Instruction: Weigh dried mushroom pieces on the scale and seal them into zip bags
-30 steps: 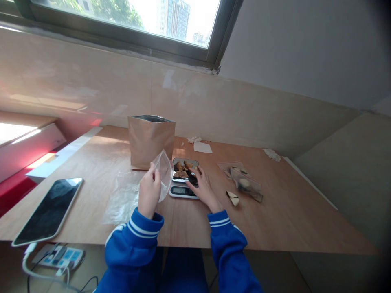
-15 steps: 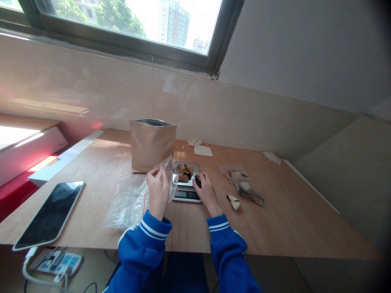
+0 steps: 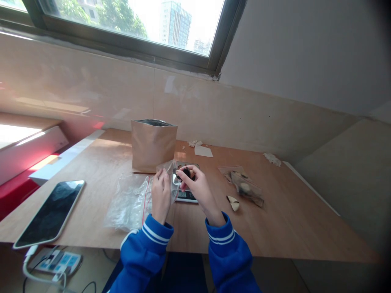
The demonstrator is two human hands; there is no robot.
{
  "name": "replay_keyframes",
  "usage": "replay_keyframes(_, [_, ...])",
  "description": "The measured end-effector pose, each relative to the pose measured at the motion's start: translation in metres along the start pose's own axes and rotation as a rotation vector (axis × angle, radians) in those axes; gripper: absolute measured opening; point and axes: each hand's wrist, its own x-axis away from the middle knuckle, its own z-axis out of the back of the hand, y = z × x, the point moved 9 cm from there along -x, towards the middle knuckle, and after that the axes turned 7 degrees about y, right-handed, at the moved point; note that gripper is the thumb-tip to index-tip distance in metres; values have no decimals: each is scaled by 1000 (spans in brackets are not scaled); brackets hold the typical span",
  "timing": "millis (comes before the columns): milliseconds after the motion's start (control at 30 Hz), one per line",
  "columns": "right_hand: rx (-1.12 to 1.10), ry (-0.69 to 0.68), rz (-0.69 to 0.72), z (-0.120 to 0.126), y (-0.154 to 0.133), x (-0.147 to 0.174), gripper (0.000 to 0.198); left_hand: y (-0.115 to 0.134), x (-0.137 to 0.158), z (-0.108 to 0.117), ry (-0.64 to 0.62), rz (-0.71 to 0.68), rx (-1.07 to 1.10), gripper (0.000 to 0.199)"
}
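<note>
My left hand [image 3: 161, 194] is closed on a clear plastic zip bag [image 3: 171, 169], whose mouth faces right. In the fingers of my right hand [image 3: 200, 187] is a dark, dried shell-like piece [image 3: 184, 174], held right at the bag's mouth. Behind that hand lies a small digital scale [image 3: 187, 197], largely covered; a few brown dried pieces show on its plate, and its reading is too small to make out. More clear plastic bags [image 3: 126, 203] lie flat by my left wrist.
An upright brown paper pouch [image 3: 154, 146] stands open behind the bags. To the right lie filled clear bags [image 3: 247, 189] and a loose pale curled piece [image 3: 233, 203]. A tablet [image 3: 50, 213] with a cable rests at left. White paper [image 3: 203, 151] lies at the back.
My right hand has lifted a dark piece from the scale and carried it left to the bag's mouth. My left hand holds the bag in nearly the same place.
</note>
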Motion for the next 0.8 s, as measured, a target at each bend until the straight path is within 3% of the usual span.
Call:
replay_keyframes(100, [31,-37,-60,-11,14,-2,35,-6,5,4,-8,99,138,43])
replay_keyframes(200, [149,8,-8,-13,17,-4,31,-10,12,2,-36,182,251,42])
replay_keyframes(300, [323,35,120,-18,2,0,33,-5,18,-2,-56,204,301,43])
replay_keyframes(400, [443,-28,311,-30,-24,9,31,0,21,-4,-61,201,326,44])
replay_keyframes(567, [453,0,528,-22,-45,12,31,-14,18,-6,-80,273,433,46])
replay_keyframes(700, [578,167,615,5,-22,-7,32,-25,10,4,-13,237,377,48])
replay_keyframes(800, [865,116,549,8,26,-30,43,-25,7,8,8,201,362,51])
